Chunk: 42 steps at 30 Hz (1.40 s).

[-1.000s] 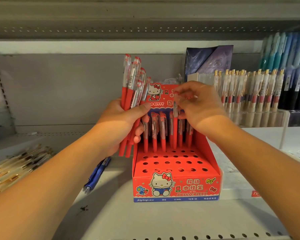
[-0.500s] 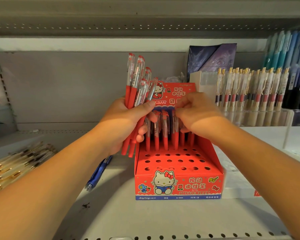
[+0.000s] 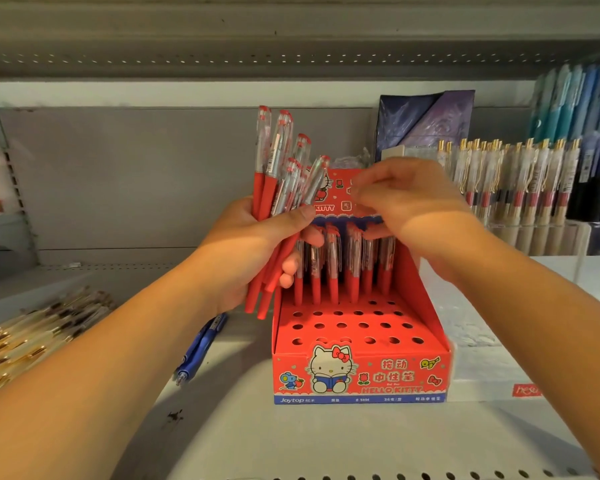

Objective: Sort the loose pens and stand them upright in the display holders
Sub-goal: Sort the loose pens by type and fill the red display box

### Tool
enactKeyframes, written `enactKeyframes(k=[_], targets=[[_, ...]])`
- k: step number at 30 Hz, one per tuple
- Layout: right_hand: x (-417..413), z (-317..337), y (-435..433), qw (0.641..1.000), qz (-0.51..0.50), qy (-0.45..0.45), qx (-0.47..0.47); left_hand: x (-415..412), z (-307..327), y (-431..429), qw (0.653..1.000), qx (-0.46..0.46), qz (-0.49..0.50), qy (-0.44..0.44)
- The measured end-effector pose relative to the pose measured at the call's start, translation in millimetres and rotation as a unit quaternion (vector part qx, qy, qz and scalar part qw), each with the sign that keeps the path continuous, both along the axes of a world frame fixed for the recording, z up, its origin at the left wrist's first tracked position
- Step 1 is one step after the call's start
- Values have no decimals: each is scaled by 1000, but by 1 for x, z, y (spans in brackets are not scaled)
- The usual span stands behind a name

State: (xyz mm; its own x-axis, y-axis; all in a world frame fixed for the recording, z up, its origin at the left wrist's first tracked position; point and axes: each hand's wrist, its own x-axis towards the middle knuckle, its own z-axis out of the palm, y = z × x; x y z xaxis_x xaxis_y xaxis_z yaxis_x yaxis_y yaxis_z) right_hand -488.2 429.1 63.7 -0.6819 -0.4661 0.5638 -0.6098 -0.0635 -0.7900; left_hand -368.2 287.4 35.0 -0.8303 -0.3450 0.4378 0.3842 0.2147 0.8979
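— What's the biggest thing on your feed?

— The grey shelf [image 3: 222, 441], running under both hands. On it, directly below the right hand [image 3: 416, 209], I see the red display box [image 3: 361, 375], its perforated deck showing rows of open holes.

— And the hands?

— The left hand [image 3: 253, 251] sits just left of the box's back card. Its fingers and thumb are wrapped round a bundle of red pens [image 3: 274, 195], caps up, tips poking out beneath the palm. The right hand hovers over the back row, fingers bent toward the left hand. It is blurred, so I can't tell whether it is pinching anything.

— Where are the sorted ones?

— A row of red pens [image 3: 333, 271] stands upright in the rearmost holes, just under the right hand's fingers and right beside the left hand's fingertips.

— Anything else?

— Beyond the right hand, gold-clipped pens [image 3: 506, 181] stand in a clear holder. Well off to the left of the left forearm, a heap of clear pens [image 3: 35, 334] lies flat. Below the left wrist I see blue pens [image 3: 201, 344], flat on the shelf, near the box's left wall.
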Motion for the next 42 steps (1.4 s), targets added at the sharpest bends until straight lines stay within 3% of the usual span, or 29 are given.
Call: enactKeyframes(k=[4,12,20,24,30,34,42], targets=[[18,-2,4,984,135,-101,-55,-4,-5,-1,998,-35,-39,-26],[17,-4,2,974,142,-161,-74,-6,-8,-1,997,-48,-54,-38],[11,5,6,965,125,-184,-135,-7,-5,-1,999,-1,-13,-34],[4,8,8,984,62,-123,-109,-8,-6,-3,999,-13,9,-30],[-6,4,2,994,-81,76,14,-10,-6,-6,1000,6,-22,-21],[-7,0,1,986,-101,122,57,-11,-6,-9,999,21,-30,-18],[-8,-1,-1,982,-119,129,78,-12,-7,-8,998,23,-45,-23]])
